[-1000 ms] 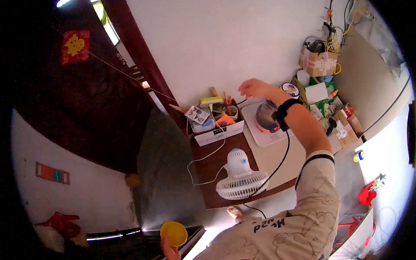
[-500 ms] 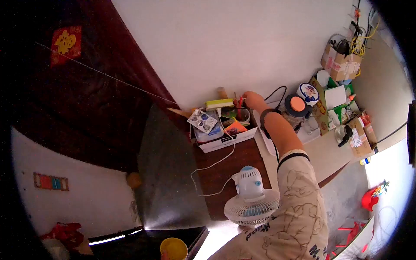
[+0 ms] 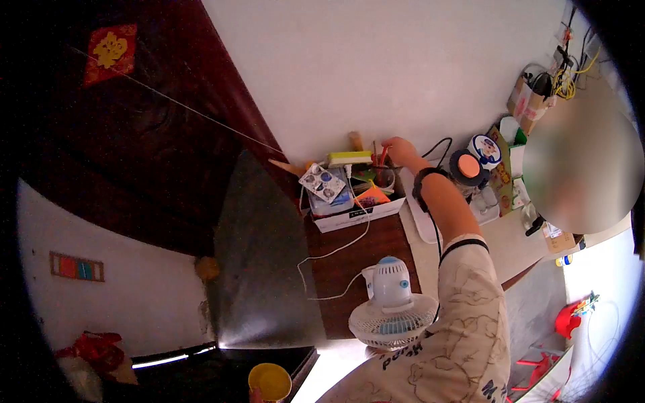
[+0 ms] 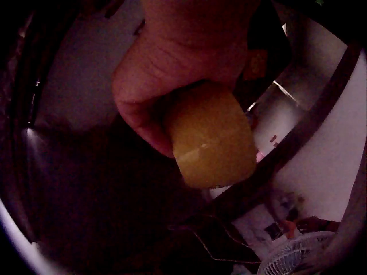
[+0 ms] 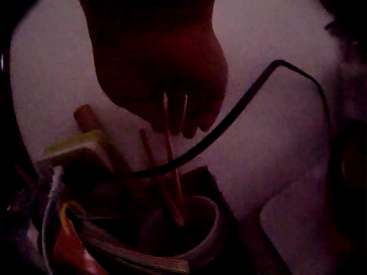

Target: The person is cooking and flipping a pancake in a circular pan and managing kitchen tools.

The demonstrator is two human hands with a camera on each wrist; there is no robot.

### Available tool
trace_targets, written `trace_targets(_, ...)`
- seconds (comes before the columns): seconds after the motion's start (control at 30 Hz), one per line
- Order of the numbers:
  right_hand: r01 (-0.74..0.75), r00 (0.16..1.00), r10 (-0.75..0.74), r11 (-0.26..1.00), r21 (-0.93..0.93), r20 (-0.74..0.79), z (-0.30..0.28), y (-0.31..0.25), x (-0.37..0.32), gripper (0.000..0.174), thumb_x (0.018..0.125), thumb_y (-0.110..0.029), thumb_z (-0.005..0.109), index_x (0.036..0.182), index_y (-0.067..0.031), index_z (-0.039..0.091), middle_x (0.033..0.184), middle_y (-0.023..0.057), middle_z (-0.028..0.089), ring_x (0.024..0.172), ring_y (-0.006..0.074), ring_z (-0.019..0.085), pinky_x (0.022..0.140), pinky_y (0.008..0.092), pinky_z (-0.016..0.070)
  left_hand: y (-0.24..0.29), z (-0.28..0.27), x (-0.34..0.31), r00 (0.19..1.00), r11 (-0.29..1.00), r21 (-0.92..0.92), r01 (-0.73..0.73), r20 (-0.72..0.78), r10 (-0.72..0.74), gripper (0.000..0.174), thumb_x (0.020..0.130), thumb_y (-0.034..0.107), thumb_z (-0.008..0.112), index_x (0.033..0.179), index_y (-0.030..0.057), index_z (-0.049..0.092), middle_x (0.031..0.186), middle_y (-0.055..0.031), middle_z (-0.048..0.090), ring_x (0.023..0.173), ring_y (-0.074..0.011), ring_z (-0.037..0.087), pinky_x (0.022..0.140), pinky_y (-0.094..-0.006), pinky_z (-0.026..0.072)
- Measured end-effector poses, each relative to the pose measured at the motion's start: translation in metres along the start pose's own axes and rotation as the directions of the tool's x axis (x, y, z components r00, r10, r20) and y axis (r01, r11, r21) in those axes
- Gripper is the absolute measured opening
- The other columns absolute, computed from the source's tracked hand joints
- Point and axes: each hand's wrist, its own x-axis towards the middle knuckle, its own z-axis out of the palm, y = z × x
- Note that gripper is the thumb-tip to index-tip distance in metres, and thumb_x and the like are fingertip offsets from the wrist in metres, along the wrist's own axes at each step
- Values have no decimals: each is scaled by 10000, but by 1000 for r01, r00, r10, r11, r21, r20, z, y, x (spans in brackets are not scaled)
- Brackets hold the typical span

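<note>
Reaching Down to a Thin Red Stick

The right hand is over a round, dull grey cup, with its fingers at the top of the stick. I can't tell if they pinch it or just touch it, because the close view is so dark. The stick leans in the cup beside another thin stick. The cup sits at one end of a white cardboard box. Well away, the left hand is curled round a smooth, yellow, cup-shaped thing.

To do this well, pinch only one stick, near its top, and lift it straight up so the cup won't tip. Go slowly past the bent black cord, since it might snag. Keep the left hand still.
</note>
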Motion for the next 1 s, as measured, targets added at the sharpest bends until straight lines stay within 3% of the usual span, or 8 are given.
trace_targets(0.27,131,857,18,959,252,-514,-102,-36,-43,160,790,-159,581,912,-66,624,937,78,620,809,185,611,689,314,490,-22,-25,-18,998,997,-61,-55,33,58,447,857,273,542,1238,78,415,1151,-95,523,1043,-233,530,845,-353,459)
trace_targets(0.37,273,859,41,806,525,-511,-140,-62,-65,118,775,-100,610,881,-50,595,886,60,617,742,141,609,630,266,486,-37,-37,-26,995,992,-98,-85,44,89,444,857,269,543,1235,75,416,1146,-96,525,1039,-232,532,846,-351,458)
trace_targets(0.43,212,944,93,562,800,-315,-175,-105,-92,112,776,-60,610,881,-53,572,845,32,595,710,119,591,600,236,472,-57,-51,-38,994,983,-153,-101,32,107,442,857,267,544,1234,74,416,1143,-96,527,1037,-231,533,846,-350,457)
trace_targets(0.77,84,939,-344,204,975,-9,-240,-281,-292,510,773,-56,607,1249,-39,424,764,-20,516,651,51,474,573,186,396,-169,-120,-137,951,865,-414,-282,-241,195,478,832,252,577,1219,14,430,1120,-91,537,1011,-189,537,844,-296,433)
trace_targets(0.83,91,861,-507,227,970,38,-210,-290,-329,387,771,-58,601,1143,-22,499,764,-20,507,668,56,478,586,190,402,-203,-137,-170,929,854,-421,-305,-329,169,488,827,261,584,1220,14,433,1112,-88,541,1005,-178,537,843,-288,428)
trace_targets(0.87,198,772,-624,414,888,118,-201,-301,-351,187,762,-41,609,941,-27,554,780,-17,521,698,62,492,621,197,418,-221,-146,-189,914,849,-424,-315,-378,150,493,825,265,587,1220,14,434,1109,-86,543,1002,-172,536,842,-284,426)
trace_targets(0.93,83,516,-850,176,981,109,-165,-318,-405,144,732,28,638,774,-60,532,793,13,569,701,72,516,635,225,439,-257,-165,-230,881,848,-416,-327,-458,115,503,820,273,594,1221,13,437,1101,-83,547,996,-160,536,841,-276,422)
trace_targets(1.0,427,231,-973,115,897,14,-157,-351,-472,96,762,38,605,808,-33,560,799,42,599,711,92,549,639,227,446,-287,-191,-282,864,814,-451,-366,-490,117,516,811,287,607,1216,10,447,1080,-72,557,972,-136,534,824,-261,418)
